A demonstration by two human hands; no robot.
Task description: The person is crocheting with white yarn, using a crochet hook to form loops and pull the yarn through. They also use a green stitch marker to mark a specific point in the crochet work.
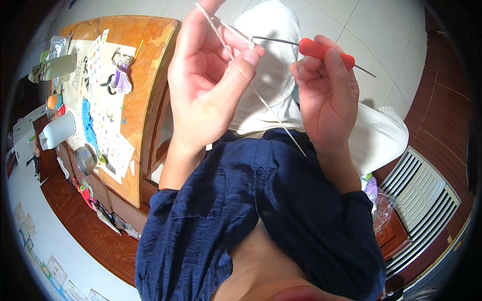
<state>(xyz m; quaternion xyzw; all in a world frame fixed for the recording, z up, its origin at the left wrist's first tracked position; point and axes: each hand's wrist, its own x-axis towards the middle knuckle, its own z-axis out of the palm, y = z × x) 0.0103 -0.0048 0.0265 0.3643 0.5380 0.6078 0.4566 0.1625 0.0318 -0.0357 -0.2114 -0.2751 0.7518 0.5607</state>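
Yarn [274, 116] in white is located, in the head view, at the left hand [211, 85], above the white trousers [271, 108]. One strand passes over the raised left fingers; another slants down toward the navy shirt [261, 170]. Left thumb and fingertip are pinched together on a small knot [250, 44] in the yarn. Right hand [331, 93] is closed around the red handle of a hook [312, 47], thumb against fingers, with the shaft tip at the knot; whether the tip is through a loop cannot be told. Progress, as judged: early stage. A small knot is formed, and the visible yarn beyond it is unworked; the remaining amount cannot be determined. Containers: a metal cup [85, 160] stands near the edge of the table [163, 55], contents not discernible. A white box [57, 131] is placed just beside it, its interior not visible. A clear bag [385, 208] is located beyond the right elbow; a purple item [370, 189] shows at it, but inside or behind cannot be told.
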